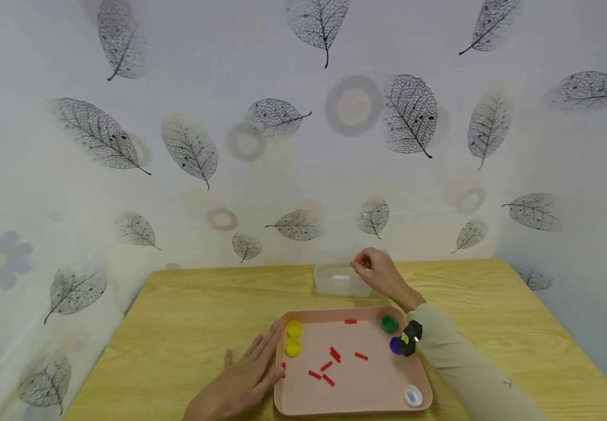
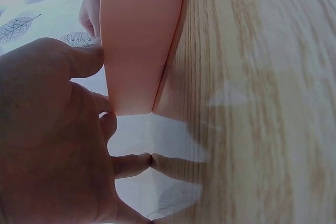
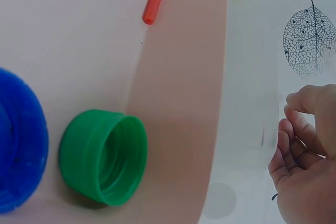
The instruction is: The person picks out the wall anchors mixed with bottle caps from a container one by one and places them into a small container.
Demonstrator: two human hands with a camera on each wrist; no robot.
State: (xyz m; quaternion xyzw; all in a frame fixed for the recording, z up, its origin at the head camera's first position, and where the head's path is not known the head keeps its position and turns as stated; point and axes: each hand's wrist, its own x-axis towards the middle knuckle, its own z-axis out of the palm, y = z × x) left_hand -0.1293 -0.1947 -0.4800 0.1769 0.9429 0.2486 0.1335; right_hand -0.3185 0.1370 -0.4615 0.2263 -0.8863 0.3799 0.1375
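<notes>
Pink tray (image 1: 366, 389) meets splayed left fingers (image 1: 268, 345); right fingers (image 1: 365, 257) pinch red piece (image 1: 353, 264) over box (image 1: 339, 288).

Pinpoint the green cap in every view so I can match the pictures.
Head: green cap in the far right corner of the pink tray, just above the blue cap.
Left wrist: not in the picture.
Right wrist: green cap at lower left, right of the blue cap.
Shared landmark: the pink tray, visible in all three.
</notes>
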